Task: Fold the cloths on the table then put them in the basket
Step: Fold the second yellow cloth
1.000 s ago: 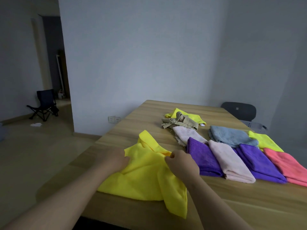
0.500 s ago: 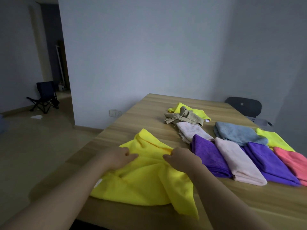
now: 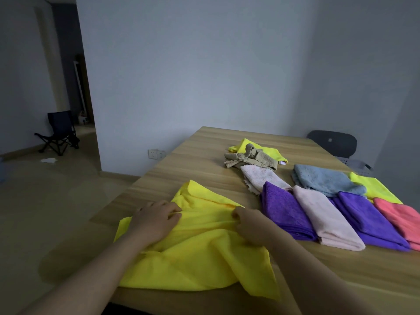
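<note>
1. The yellow cloth (image 3: 197, 246) lies on the near left part of the wooden table (image 3: 204, 144), unfolded and rumpled. Its near right corner hangs over the near edge.
2. A second ago its far part stood bunched in a peak between the hands. It now lies flatter and reaches further left, with a left corner showing beside the left wrist.
3. The left hand (image 3: 154, 220) rests palm down on the cloth's left part, fingertips at a ridge of fabric. It was pinching the cloth earlier. It is unclear now whether it pinches or only presses.
4. The right hand (image 3: 252, 226) has its fingers curled tight, pinching a fold of the yellow cloth at its far tip, as it did half a second ago.
5. The hands are slightly wider apart than before, with a crease running between them.
6. Just right of the right hand lies a row of folded cloths, unchanged: purple cloth (image 3: 284, 210), pale pink cloth (image 3: 322, 219), second purple cloth (image 3: 368, 219), coral cloth (image 3: 402, 217).
7. Farther off lies the blue cloth (image 3: 325, 180), with the tan rag (image 3: 252, 158) loose to its left.
8. Only the rim of the grey basket (image 3: 356, 164) shows, past the table's far right edge.
</note>
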`<state>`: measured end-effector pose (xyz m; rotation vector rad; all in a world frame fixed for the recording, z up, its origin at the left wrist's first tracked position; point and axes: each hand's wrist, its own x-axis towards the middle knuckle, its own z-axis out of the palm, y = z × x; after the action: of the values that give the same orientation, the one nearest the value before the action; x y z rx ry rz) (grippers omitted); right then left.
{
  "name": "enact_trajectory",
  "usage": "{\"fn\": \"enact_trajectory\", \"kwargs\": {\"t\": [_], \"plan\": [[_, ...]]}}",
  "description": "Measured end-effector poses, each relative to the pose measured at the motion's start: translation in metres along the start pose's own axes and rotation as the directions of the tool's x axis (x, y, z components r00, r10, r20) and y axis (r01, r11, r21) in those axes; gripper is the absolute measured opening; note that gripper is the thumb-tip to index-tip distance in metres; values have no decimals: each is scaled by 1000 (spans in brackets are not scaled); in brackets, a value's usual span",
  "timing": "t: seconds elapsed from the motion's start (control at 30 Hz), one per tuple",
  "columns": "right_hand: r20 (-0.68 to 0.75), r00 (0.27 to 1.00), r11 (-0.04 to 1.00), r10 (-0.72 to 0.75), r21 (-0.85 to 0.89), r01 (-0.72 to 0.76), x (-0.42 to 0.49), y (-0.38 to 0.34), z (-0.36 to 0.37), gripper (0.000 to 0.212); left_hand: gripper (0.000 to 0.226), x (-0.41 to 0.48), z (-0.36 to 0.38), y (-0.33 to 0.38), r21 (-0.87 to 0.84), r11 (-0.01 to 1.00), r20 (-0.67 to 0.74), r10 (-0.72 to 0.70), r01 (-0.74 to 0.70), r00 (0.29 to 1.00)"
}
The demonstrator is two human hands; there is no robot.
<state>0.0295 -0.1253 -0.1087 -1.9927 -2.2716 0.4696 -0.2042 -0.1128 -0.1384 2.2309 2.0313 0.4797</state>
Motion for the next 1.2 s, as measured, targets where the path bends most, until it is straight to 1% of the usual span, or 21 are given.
{"fn": "enact_trajectory", "kwargs": {"t": [0.07,0.17,0.23,0.27,0.3,0.33,0.37,0.4,0.43,0.47,0.5,0.53,0.6,0.63,0.67,0.73,0.8,0.93,1.07,1.13,1.2], "plan": [[-13,1000,999,5,-53,-6,0,3,-4,43,32,4,-6,1,-81,995,5,-57,57,998],[-99,995,1000,-23,-9,22,1,-5,-4,47,57,8,-10,3,-109,988,66,-105,112,992],[-171,983,995,-67,55,77,3,-15,0,45,60,9,-11,10,-334,935,111,-83,116,990],[-198,975,990,-101,75,117,5,-20,5,43,55,9,-11,14,-514,845,126,-96,148,987],[-219,968,984,-125,99,149,7,-25,10,40,47,8,-13,19,-697,686,156,-137,208,978],[-232,965,977,-122,141,158,11,-29,15,39,31,7,-16,25,-833,480,210,-185,275,960],[-232,968,970,-95,199,143,15,-33,19,41,13,7,-19,28,-899,285,280,-213,333,936],[-223,973,960,-50,257,108,18,-35,22,46,8,7,-21,31,-920,143,331,-214,365,919],[-218,976,951,-6,300,73,22,-35,24,52,15,9,-21,32,-918,96,359,-210,385,909],[-222,975,947,28,317,45,24,-34,26,57,16,11,-21,32,-912,125,359,-216,390,908],[-236,970,950,50,311,27,27,-33,28,59,12,14,-19,30,-890,237,333,-244,389,911],[-254,965,958,66,287,11,28,-31,31,59,11,16,-17,29,-832,397,291,-281,387,914],[-294,953,976,76,218,-11,29,-29,35,48,14,20,-10,24,-617,712,171,-295,335,940],[-319,945,983,76,182,-18,30,-28,37,41,19,23,-8,24,-522,799,147,-262,299,954],[-344,936,987,78,156,-25,30,-27,38,35,25,25,-6,25,-464,842,160,-226,275,961],[-387,917,987,98,155,-41,29,-25,38,27,36,31,-6,31,-362,908,213,-140,211,967],[-414,902,982,119,184,-45,28,-23,38,24,32,35,-4,37,-287,949,233,-63,130,970],[-437,892,977,117,211,-24,29,-19,39,25,21,39,-6,43,-275,953,219,-64,124,974],[-458,883,972,108,235,3,30,-18,41,27,22,54,-28,35,-308,946,-43,-119,100,992],[-473,873,964,120,264,11,30,-18,40,30,30,62,-42,35,-282,959,-147,-62,18,987],[-481,867,960,133,281,9,29,-19,40,34,46,66,-53,36,-76,995,-363,39,-71,931]]}}
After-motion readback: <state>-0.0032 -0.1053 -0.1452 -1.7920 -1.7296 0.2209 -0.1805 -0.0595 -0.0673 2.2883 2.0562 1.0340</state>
